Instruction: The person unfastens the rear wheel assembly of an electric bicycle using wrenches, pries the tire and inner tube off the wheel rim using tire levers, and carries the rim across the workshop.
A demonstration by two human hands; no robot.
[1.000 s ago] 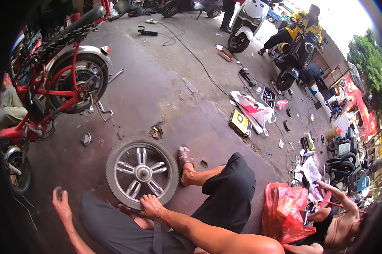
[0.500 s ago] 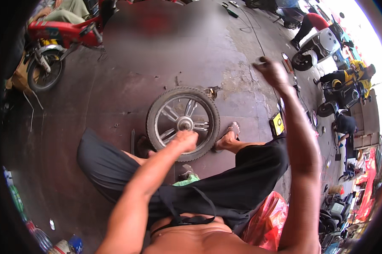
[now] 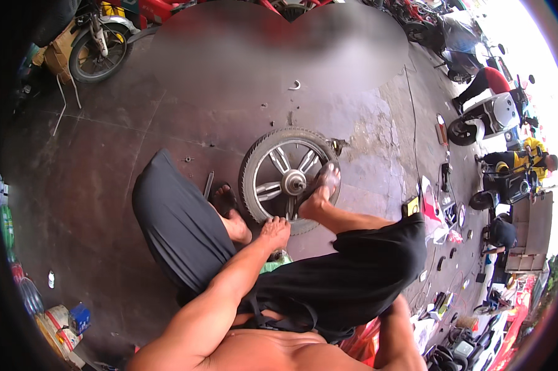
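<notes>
A spoked wheel with a black tyre point(image 3: 249, 179) lies flat on the floor between my legs. Its metal hub point(image 3: 293, 183) has a short axle standing up from it. My left hand point(image 3: 275, 234) is at the tyre's near edge, fingers curled over the rubber. My right foot point(image 3: 321, 188) in a dark sandal presses on the right side of the wheel, while my left foot point(image 3: 232, 210) stands beside it. My right forearm point(image 3: 398, 328) runs down behind my right leg, so the right hand is hidden. Something green point(image 3: 276, 263) lies just below my left hand.
A metal bar point(image 3: 209, 184) lies left of the wheel, with small parts scattered beyond. A red plastic bag point(image 3: 360, 342) is by my right thigh. Tools and boxes point(image 3: 437, 210) litter the right side, where a cable point(image 3: 413, 117) runs. Parked scooters point(image 3: 486, 116) and people stand farther off.
My left hand has gone from the hub to the tyre's near edge. My right arm, raised before, has dropped behind my leg. My right foot has stepped onto the wheel.
</notes>
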